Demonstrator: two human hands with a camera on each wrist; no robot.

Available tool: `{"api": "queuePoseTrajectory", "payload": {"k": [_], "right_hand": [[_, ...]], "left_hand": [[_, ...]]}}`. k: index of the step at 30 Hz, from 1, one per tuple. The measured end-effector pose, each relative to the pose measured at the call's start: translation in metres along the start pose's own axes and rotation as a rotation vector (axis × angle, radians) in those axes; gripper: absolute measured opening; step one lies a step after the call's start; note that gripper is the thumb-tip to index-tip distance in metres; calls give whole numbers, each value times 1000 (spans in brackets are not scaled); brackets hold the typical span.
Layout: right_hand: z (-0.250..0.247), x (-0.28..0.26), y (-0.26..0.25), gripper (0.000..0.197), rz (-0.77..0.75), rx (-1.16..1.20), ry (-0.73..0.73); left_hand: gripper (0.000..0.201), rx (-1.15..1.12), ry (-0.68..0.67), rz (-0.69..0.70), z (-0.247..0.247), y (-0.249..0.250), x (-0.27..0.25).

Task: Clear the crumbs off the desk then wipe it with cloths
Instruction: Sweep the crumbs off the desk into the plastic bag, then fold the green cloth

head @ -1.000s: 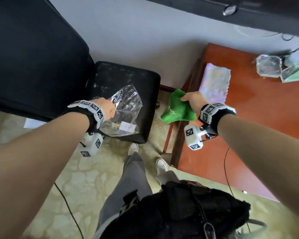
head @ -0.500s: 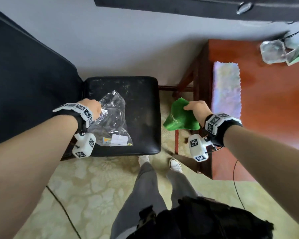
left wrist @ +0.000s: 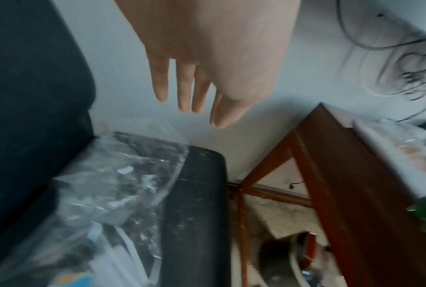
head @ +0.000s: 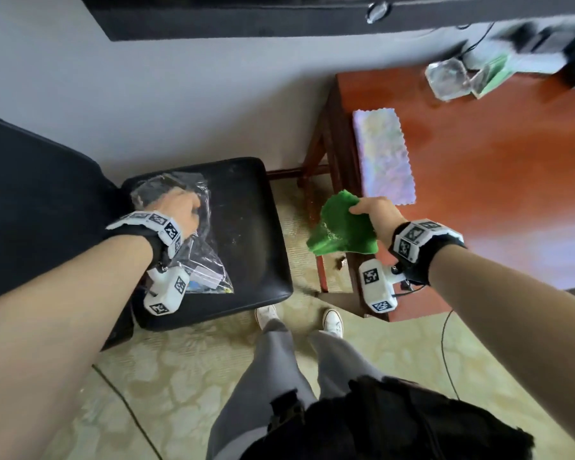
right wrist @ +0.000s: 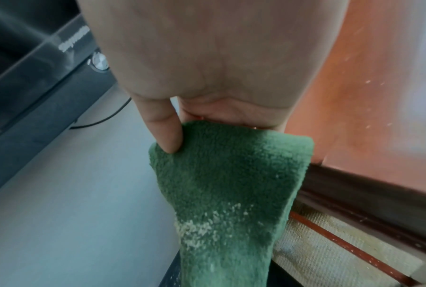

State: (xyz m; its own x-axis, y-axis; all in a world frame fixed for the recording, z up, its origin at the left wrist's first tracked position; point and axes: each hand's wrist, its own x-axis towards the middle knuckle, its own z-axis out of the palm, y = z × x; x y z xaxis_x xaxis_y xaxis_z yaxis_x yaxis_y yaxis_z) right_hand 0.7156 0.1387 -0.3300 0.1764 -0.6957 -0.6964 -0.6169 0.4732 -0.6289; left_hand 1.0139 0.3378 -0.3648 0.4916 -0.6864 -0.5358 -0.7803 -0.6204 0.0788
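Released now, plastic bag (head: 193,247) lies below spread left hand (head: 176,210); right hand (head: 377,212) pinches green cloth (head: 342,230) (label unreadable).

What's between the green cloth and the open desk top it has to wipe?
Only the pale cloth, lying flat along the desk's near-left edge, right beside the right hand. The green cloth hangs just off that edge, crumbs on it. Beyond the pale cloth, nothing visible blocks the way.
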Motion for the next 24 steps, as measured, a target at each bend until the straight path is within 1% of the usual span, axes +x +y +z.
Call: {"api": "queuePoseTrajectory", "payload": {"k": [2,3,5,7,9,10,12,14,17,20,24], "right_hand": [[-21,-1,9,12,61,63,6],[-31,-2,13,9,88,103,-8],[-54,-5,22,8,106,185,-34],[-79,-7,31,12,110,270,-49],[-106,-7,41,23,134,349,-55],[-120,-5,47,28,151,384,-53],[-150,-5,59,30,174,436,-58],[-180,-2,71,29,189,466,-71],[-223,-1,87,37,206,484,-68],[-262,-2,101,34,210,509,-71],[-298,-3,117,35,215,534,-80]], "left_hand": [[27,-175,-42,87,2,43,-3],[26,-284,-79,110,4,67,-7],[29,-508,-174,145,8,118,-13],[27,-748,-309,123,10,173,-24],[30,-951,-482,52,11,226,-39],[34,-1015,-545,17,12,250,-47],[40,-1094,-606,-26,19,289,-59],[39,-1178,-617,-57,29,320,-69],[34,-1250,-599,-70,42,366,-84],[29,-1208,-478,-22,51,410,-93],[9,-1113,-334,27,60,452,-105]]}}
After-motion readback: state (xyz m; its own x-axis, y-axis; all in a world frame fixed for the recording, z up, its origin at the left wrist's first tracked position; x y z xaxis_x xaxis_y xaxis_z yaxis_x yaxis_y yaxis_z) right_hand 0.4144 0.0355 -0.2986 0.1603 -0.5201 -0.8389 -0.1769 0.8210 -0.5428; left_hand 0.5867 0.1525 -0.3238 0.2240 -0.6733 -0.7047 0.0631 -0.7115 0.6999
